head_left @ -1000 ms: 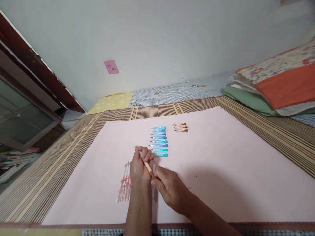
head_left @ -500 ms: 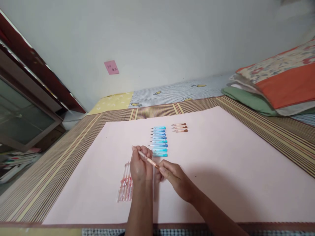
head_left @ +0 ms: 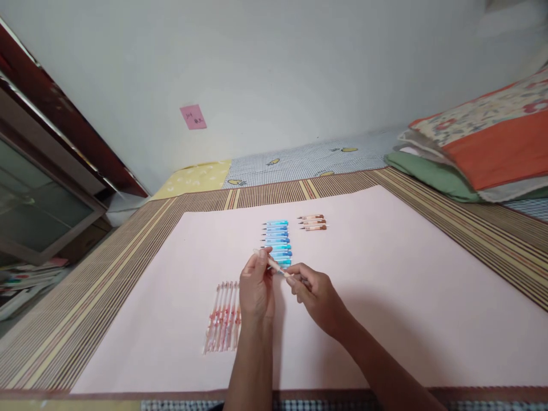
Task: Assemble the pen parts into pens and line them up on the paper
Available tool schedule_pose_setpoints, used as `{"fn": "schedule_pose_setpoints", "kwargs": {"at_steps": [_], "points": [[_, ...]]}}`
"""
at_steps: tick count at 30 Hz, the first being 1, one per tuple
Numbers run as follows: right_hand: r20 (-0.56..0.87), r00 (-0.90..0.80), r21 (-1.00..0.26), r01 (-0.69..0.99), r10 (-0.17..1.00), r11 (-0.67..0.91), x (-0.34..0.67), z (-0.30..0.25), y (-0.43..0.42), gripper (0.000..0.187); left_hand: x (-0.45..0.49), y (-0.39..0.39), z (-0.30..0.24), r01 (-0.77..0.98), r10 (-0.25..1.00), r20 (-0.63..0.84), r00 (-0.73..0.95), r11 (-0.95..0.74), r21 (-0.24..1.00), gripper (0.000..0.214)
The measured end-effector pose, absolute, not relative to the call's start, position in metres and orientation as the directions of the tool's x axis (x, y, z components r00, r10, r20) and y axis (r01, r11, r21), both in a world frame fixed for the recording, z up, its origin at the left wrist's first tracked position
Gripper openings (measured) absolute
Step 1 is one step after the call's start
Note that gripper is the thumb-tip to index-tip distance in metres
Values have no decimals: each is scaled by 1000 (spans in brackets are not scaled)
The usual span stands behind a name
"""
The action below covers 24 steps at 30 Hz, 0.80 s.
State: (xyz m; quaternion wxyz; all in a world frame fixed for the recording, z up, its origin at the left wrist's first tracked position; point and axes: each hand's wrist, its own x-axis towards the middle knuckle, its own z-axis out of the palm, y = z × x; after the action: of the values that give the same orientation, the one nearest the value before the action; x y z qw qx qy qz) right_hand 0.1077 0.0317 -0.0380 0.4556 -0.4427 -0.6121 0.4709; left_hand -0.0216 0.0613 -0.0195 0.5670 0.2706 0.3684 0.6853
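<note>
My left hand (head_left: 257, 288) pinches a slim cream pen (head_left: 274, 264), whose pale end sticks out past the fingertips. My right hand (head_left: 315, 292) has its fingers closed on the pen's other end and hides its brown part. Whether the pen is in one piece between the hands I cannot tell. Just beyond them lies a column of blue pens (head_left: 276, 234) with dark pointed tips, partly covered by my left hand. Left of my left wrist is a row of clear pens with pink and red patterns (head_left: 221, 317). Several brown-and-cream pens (head_left: 312, 222) lie farther back, right of the blue ones.
All the pens rest on a large pale pink sheet (head_left: 141, 302) over a striped mat (head_left: 55, 319). Folded bedding (head_left: 492, 137) is piled at the back right. A pink note (head_left: 193, 117) sticks to the wall, and a glass-fronted cabinet (head_left: 34, 200) stands at the left.
Both hands have shifted right with the pen, and my left hand now covers more of the blue pens. The brown end seen earlier is now hidden. More of the clear patterned pens shows.
</note>
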Motion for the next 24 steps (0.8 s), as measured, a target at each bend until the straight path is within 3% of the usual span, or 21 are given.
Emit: {"fn": "schedule_pose_setpoints", "kwargs": {"at_steps": [7,15,24], "points": [[69,-279,-998,-28,958,64,118,-37,39,33,-18,57,-20,-478,999,-6,-37,-12,878,37],[78,-116,-992,94,990,89,124,-31,39,27,-12,57,-22,-368,980,21,-197,-94,925,23],[84,-189,-993,61,978,97,130,-27,37,24,-17,50,-13,-318,988,121,-94,-144,937,20]]}}
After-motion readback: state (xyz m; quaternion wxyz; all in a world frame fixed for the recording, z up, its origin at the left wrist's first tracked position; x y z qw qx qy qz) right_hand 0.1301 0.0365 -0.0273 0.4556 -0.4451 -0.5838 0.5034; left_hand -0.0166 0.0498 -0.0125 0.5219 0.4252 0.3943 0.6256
